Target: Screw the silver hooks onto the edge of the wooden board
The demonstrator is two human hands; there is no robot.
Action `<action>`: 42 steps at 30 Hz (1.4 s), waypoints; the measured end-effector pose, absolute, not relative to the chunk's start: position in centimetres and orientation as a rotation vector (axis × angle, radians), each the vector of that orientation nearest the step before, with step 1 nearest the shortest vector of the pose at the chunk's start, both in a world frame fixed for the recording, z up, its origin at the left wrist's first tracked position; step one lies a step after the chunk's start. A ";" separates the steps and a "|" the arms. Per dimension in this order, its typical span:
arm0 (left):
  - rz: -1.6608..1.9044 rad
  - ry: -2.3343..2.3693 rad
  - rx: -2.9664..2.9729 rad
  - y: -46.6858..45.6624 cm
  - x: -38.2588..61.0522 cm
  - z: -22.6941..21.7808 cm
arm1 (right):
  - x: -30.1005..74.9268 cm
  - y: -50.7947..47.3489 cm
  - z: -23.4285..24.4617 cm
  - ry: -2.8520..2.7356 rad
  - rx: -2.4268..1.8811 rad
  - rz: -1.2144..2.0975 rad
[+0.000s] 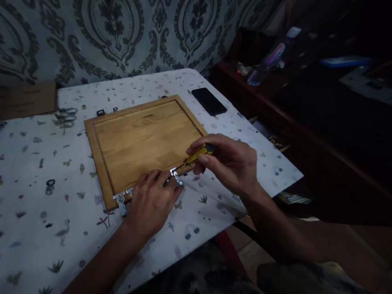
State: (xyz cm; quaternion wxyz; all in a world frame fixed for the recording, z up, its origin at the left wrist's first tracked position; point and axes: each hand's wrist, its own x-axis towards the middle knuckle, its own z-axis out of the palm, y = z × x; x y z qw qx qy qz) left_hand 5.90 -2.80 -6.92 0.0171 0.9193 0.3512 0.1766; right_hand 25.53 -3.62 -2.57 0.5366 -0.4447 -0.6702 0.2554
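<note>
A wooden cabinet door (146, 133) with a raised frame lies flat on the table. Metal hinges sit along its near edge, one hinge (120, 203) at the left corner and another hinge (177, 177) further right. My left hand (152, 199) rests over this edge, its fingers closed against the right-hand hinge; its fingertips are partly hidden. Between thumb and fingers, my right hand (230, 162) grips a yellow and black screwdriver (198, 154). The screwdriver's shaft slants down to the left, its tip at the right-hand hinge.
A patterned cloth covers the table (72, 270). Beyond the door's right corner lies a black phone (208, 101). Several loose metal hinges (65, 118) lie at the left, near a cardboard piece (15, 103). A plastic bottle (272, 58) leans on dark furniture at the right.
</note>
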 end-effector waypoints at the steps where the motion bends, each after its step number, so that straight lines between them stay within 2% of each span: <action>1: 0.539 1.092 2.854 -2.8 5.9 -6.9 | 25.6 -3.5 -2.5 -1.594 -1.061 0.621; 23: 0.593 1.084 2.872 -2.8 5.9 -7.1 | 25.6 -4.2 -3.3 -1.461 -1.044 0.385; 42: 0.574 1.089 2.866 -2.9 5.9 -7.1 | 25.9 -4.3 -3.8 -1.499 -1.104 0.434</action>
